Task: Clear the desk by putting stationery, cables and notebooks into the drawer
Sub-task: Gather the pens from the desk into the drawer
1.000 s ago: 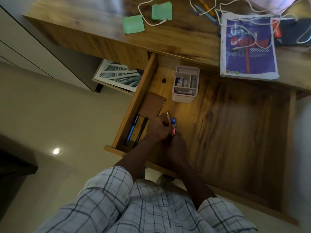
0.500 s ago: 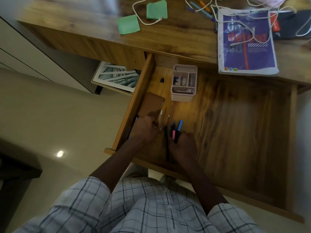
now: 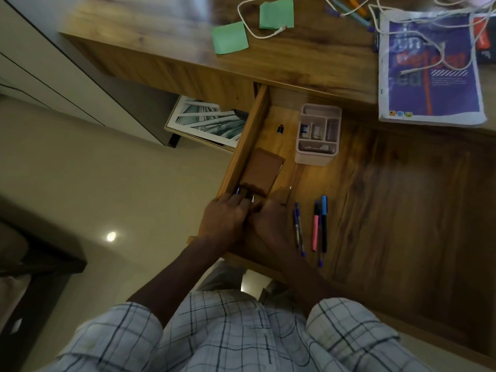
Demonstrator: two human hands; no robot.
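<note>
Left hand (image 3: 224,217) was found low in the near left corner of the open drawer (image 3: 408,216). Its fingers lay over two dark pens (image 3: 238,189) set along the left wall. Whether it grasped them or merely rested on them could not be told. Right hand (image 3: 271,220) sat touching the left hand. Its fingers were hidden from view, so its state could not be told either.

Just beyond both hands a brown notebook (image 3: 264,171) lay against the left wall. Four loose pens (image 3: 316,229) lay side by side on the drawer floor, right of the right hand and apart from it. A white organiser tray (image 3: 318,138) stood further back, with a small black adapter (image 3: 280,129) near it.

On the desk (image 3: 295,57) lay two green sticky notes (image 3: 230,37), a white cable (image 3: 282,28), a purple book (image 3: 429,84) and several desk pens (image 3: 354,15).
</note>
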